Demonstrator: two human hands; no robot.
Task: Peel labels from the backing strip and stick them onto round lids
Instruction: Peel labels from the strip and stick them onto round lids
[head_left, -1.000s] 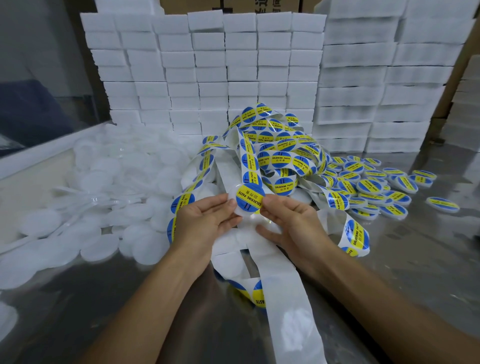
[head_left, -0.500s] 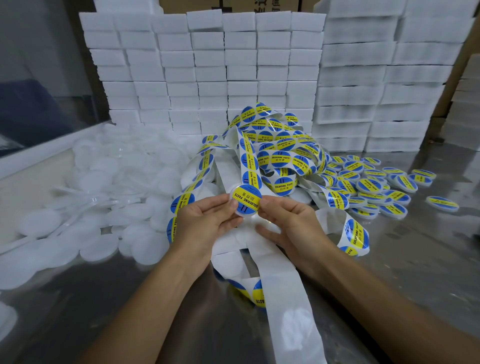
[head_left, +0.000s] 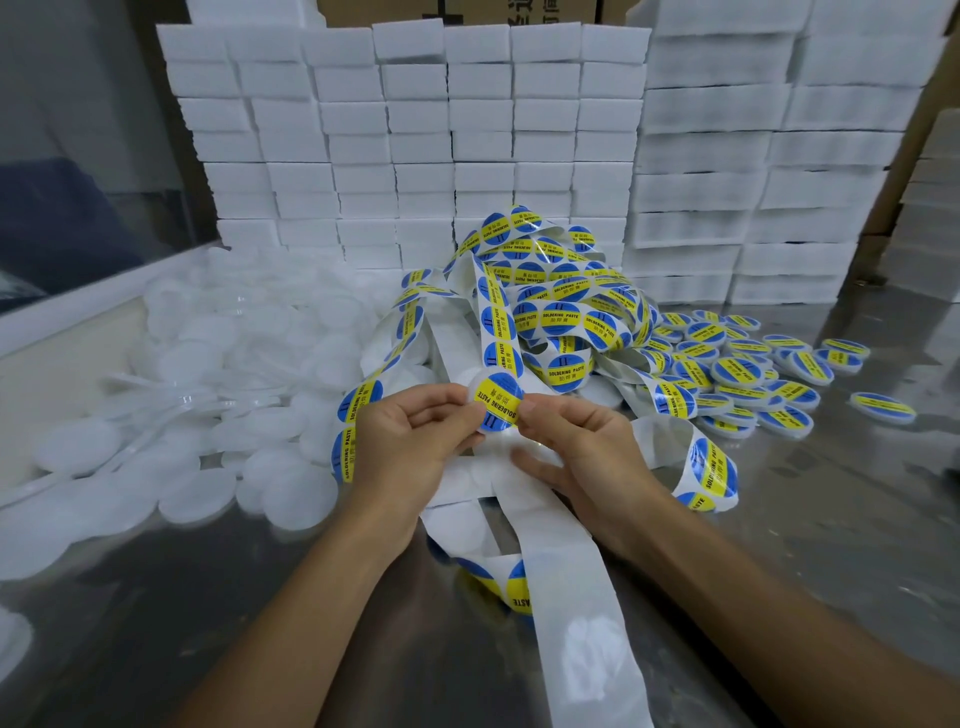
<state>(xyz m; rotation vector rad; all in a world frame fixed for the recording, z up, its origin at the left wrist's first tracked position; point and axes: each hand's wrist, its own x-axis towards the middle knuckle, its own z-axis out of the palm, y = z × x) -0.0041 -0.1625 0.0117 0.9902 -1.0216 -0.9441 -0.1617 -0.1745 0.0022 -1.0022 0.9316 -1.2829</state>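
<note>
Worktop (head_left: 779, 519) heaped with backing strip (head_left: 571, 597); my left hand (head_left: 410, 447) and right hand (head_left: 582, 447) both pinch one label (head_left: 497, 400) over a white lid (head_left: 475, 387). Thin, floppy, sticky: hold edges only.

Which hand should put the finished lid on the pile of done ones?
Probably the right hand. The labelled lids are heaped on its side, and it already pinches the lid's edge. The left hand sits nearer the plain lids.

Blue round labels (head_left: 497, 401) with yellow bands, white backing strip (head_left: 571, 597), white lids (head_left: 197, 493).
</note>
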